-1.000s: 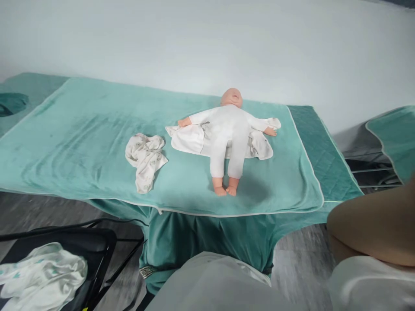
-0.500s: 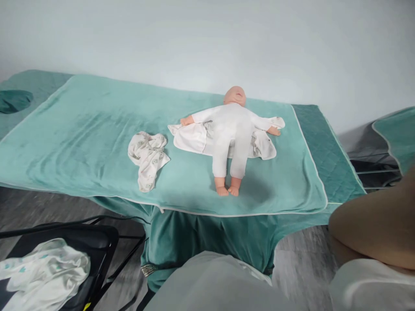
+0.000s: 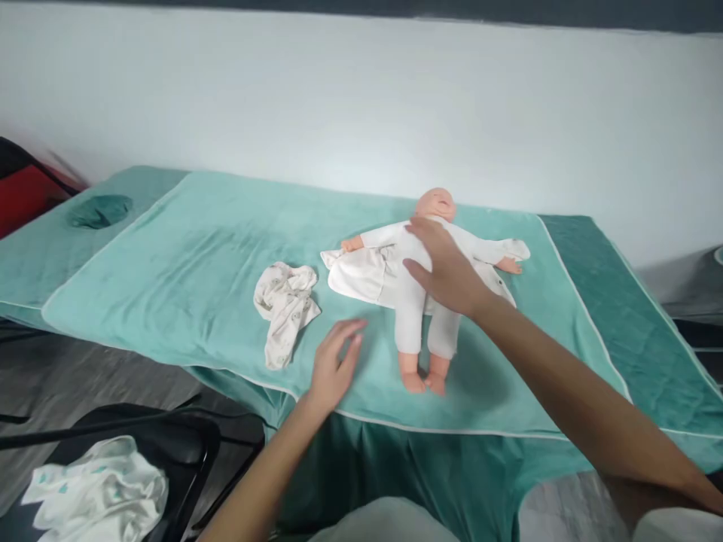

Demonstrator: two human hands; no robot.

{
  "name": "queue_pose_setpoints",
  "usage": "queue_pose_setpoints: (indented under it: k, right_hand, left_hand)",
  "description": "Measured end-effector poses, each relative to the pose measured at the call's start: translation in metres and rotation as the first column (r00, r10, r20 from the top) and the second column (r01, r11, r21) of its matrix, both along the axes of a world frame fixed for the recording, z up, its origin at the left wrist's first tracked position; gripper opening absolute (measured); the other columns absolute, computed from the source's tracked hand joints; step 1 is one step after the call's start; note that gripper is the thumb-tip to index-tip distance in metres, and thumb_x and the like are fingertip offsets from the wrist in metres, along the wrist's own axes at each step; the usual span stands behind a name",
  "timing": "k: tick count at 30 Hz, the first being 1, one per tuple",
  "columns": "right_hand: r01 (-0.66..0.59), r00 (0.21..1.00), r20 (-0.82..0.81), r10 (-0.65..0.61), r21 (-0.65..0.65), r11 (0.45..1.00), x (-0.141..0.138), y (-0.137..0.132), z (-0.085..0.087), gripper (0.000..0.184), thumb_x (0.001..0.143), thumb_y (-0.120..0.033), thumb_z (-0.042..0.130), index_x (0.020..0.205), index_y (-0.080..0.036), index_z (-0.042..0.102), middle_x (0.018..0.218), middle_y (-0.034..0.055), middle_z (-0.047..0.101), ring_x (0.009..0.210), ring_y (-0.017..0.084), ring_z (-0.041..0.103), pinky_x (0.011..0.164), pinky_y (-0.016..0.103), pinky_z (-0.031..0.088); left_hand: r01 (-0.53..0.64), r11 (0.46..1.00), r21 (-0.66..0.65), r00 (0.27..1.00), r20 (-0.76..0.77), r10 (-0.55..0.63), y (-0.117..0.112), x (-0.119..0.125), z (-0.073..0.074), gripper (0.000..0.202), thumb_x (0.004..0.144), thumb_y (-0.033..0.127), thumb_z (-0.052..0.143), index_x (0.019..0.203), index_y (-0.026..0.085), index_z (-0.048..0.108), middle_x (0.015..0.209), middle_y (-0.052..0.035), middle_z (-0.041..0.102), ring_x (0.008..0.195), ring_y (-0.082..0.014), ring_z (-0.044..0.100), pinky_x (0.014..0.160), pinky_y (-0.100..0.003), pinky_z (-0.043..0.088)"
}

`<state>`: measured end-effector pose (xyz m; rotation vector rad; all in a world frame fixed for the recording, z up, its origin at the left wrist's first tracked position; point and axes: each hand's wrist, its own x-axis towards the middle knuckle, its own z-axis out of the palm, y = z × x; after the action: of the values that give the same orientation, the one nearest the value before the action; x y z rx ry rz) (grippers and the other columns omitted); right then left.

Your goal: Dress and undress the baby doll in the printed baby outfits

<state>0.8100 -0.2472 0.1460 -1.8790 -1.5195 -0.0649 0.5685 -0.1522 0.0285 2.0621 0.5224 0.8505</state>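
A baby doll [image 3: 421,301] in a white bodysuit lies on its back on a teal blanket [image 3: 186,256], arms spread, feet toward me. An opened white garment [image 3: 353,272] is spread under it. My right hand [image 3: 446,267] hovers over the doll's torso with fingers stretched out, holding nothing; I cannot tell whether it touches. My left hand [image 3: 333,367] reaches over the blanket's near edge, left of the doll's legs, fingers apart and empty. A crumpled patterned cloth [image 3: 284,307] lies left of the doll.
The blanket covers a teal padded table [image 3: 633,301] against a white wall. A dark chair [image 3: 169,444] at lower left holds a crumpled white cloth [image 3: 96,493]. A red and black object [image 3: 25,188] sits at the far left. A dark green pad [image 3: 99,212] lies on the table's left end.
Both arms have come forward into view: the right hand now over the doll's torso, the left near the blanket's front edge. The view has shifted up and left.
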Motion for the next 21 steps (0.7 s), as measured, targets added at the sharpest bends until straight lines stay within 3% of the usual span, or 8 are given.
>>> queue_pose_setpoints:
  k: [2, 4, 8, 11, 17, 21]
  right_hand:
    - [0.065, 0.996, 0.073, -0.052, -0.188, 0.980, 0.010, 0.028, -0.025, 0.055, 0.094, -0.028, 0.056, 0.146, -0.018, 0.046, 0.159, 0.0151, 0.040, 0.147, 0.034, 0.036, 0.120, 0.058, 0.036]
    - [0.134, 0.984, 0.150, -0.091, -0.310, 0.941, 0.019, 0.056, -0.040, 0.054, 0.094, -0.024, 0.053, 0.146, -0.015, 0.046, 0.159, 0.0165, 0.039, 0.146, 0.035, 0.036, 0.118, 0.056, 0.037]
    - [0.187, 0.945, 0.327, -0.027, -0.467, 0.864, 0.038, 0.110, -0.050, 0.043, 0.095, -0.021, 0.051, 0.137, -0.012, 0.055, 0.147, 0.0185, 0.053, 0.133, 0.035, 0.048, 0.107, 0.052, 0.044]
    - [0.187, 0.918, 0.392, 0.064, -0.569, 0.800, 0.051, 0.141, -0.058, 0.035, 0.096, -0.027, 0.056, 0.127, -0.011, 0.060, 0.133, 0.0188, 0.063, 0.124, 0.036, 0.054, 0.102, 0.053, 0.043]
    - [0.135, 0.928, 0.367, 0.064, -0.491, 0.860, 0.060, 0.156, -0.082, 0.027, 0.101, -0.031, 0.055, 0.119, -0.013, 0.062, 0.123, 0.0152, 0.067, 0.116, 0.031, 0.058, 0.099, 0.045, 0.041]
    - [0.160, 0.943, 0.332, -0.018, -0.405, 0.900, 0.065, 0.139, -0.075, 0.024, 0.101, -0.030, 0.056, 0.118, -0.015, 0.063, 0.118, 0.0131, 0.069, 0.109, 0.029, 0.060, 0.095, 0.041, 0.041]
  left_hand:
    - [-0.026, 1.000, -0.011, 1.000, -0.004, 0.026, 0.026, 0.028, -0.009, 0.026, 0.102, 0.032, 0.047, 0.107, 0.022, 0.071, 0.109, -0.0070, 0.074, 0.103, -0.0202, 0.069, 0.096, -0.038, 0.055]
    - [-0.045, 0.999, 0.002, 0.998, -0.046, 0.045, 0.055, 0.061, -0.014, 0.027, 0.100, 0.028, 0.046, 0.108, 0.022, 0.071, 0.109, -0.0068, 0.074, 0.103, -0.0206, 0.068, 0.094, -0.037, 0.055]
    - [-0.036, 0.971, 0.235, 0.958, -0.269, 0.101, 0.100, 0.124, -0.010, 0.029, 0.097, 0.022, 0.049, 0.116, 0.022, 0.070, 0.121, -0.0087, 0.071, 0.117, -0.0258, 0.061, 0.102, -0.041, 0.049]
    - [-0.057, 0.924, 0.378, 0.871, -0.434, 0.231, 0.112, 0.153, -0.010, 0.028, 0.098, 0.028, 0.049, 0.113, 0.021, 0.072, 0.122, -0.0118, 0.069, 0.120, -0.0325, 0.057, 0.099, -0.048, 0.046]
    - [-0.168, 0.880, 0.445, 0.821, -0.431, 0.375, 0.105, 0.163, -0.020, 0.035, 0.100, 0.043, 0.048, 0.121, 0.023, 0.068, 0.128, -0.0131, 0.065, 0.119, -0.0335, 0.055, 0.095, -0.048, 0.044]
    - [-0.214, 0.856, 0.470, 0.814, -0.398, 0.422, 0.105, 0.159, -0.022, 0.042, 0.101, 0.043, 0.046, 0.133, 0.021, 0.062, 0.138, -0.0141, 0.061, 0.129, -0.0337, 0.050, 0.100, -0.048, 0.042]
